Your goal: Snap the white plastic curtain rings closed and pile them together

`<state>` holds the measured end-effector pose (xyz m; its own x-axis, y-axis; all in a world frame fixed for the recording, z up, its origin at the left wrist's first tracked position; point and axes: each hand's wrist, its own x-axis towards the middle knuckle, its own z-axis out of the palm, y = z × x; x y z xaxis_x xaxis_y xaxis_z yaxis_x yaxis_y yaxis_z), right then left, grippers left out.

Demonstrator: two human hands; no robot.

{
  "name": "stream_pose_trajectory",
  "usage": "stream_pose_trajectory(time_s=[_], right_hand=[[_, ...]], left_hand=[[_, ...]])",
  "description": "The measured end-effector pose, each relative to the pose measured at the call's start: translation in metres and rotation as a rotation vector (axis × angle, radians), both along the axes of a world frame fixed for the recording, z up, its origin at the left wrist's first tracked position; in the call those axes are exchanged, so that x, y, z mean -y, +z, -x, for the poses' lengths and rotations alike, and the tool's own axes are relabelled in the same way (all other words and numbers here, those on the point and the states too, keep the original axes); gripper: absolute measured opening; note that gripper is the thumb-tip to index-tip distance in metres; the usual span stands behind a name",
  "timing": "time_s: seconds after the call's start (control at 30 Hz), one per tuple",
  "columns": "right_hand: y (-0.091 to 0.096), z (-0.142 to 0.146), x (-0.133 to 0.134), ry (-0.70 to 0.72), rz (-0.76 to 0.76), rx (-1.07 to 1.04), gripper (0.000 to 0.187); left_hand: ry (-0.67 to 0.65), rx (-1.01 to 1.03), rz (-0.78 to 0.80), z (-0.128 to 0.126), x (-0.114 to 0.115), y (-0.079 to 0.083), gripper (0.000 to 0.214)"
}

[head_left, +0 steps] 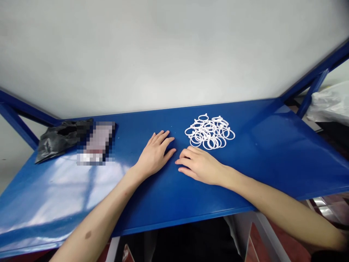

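Note:
On the blue table (158, 198) my left hand (155, 153) lies palm down with its fingers spread, and nothing is in it. My right hand (200, 164) rests a short way to the right, fingers slightly bent and apart, also holding nothing that I can see. Just beyond the right hand is a loose pile of white plastic rings (208, 131), each with a small knob on its rim. The right hand's knuckles are close to the pile's near edge; whether they touch it I cannot tell.
At the left lie a black plastic bag (58, 140) and a blurred-out flat object (99, 140). A pale wall (163, 54) rises behind the table. Blue frame bars (312, 92) stand at both sides, and a clear plastic bag (331, 103) is beyond the right one.

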<state>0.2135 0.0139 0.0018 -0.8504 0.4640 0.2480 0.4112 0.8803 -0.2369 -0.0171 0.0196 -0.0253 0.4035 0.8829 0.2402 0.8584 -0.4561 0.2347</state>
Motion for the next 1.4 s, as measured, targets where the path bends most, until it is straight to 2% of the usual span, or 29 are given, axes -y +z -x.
stream_pose_trajectory(time_s=[0.47,0.63,0.73,0.83,0.9,1.0,1.17,1.27,1.4], right_hand=[[0.001,0.0,0.0,-0.003,0.021,0.019,0.026],[0.007,-0.005,-0.003,0.012,-0.046,-0.013,0.024],[0.018,-0.015,-0.009,-0.126,-0.219,-0.034,0.029],[0.033,-0.03,-0.015,-0.455,-0.361,-0.031,0.034],[0.041,-0.038,-0.018,-0.634,-0.33,0.024,0.037],[0.045,-0.043,-0.018,-0.742,-0.206,0.185,0.042],[0.036,-0.039,-0.016,-0.709,-0.084,0.392,0.031],[0.034,-0.035,-0.014,-0.675,-0.029,0.406,0.023],[0.036,-0.03,-0.009,-0.618,-0.018,0.371,0.022]], left_hand=[[-0.003,-0.021,-0.01,0.0,0.0,0.0,0.042],[-0.003,-0.024,-0.001,0.0,-0.001,0.002,0.042],[-0.003,-0.028,0.004,0.0,0.0,0.004,0.042],[-0.003,-0.031,0.008,-0.001,0.0,0.005,0.042],[-0.001,-0.035,0.008,-0.001,-0.001,0.005,0.042],[0.002,-0.037,0.007,-0.001,-0.001,0.004,0.042],[0.006,-0.03,0.018,-0.001,-0.001,0.004,0.043],[0.009,-0.046,0.021,-0.001,-0.001,0.005,0.043],[0.005,-0.05,0.016,-0.002,0.0,0.005,0.043]])
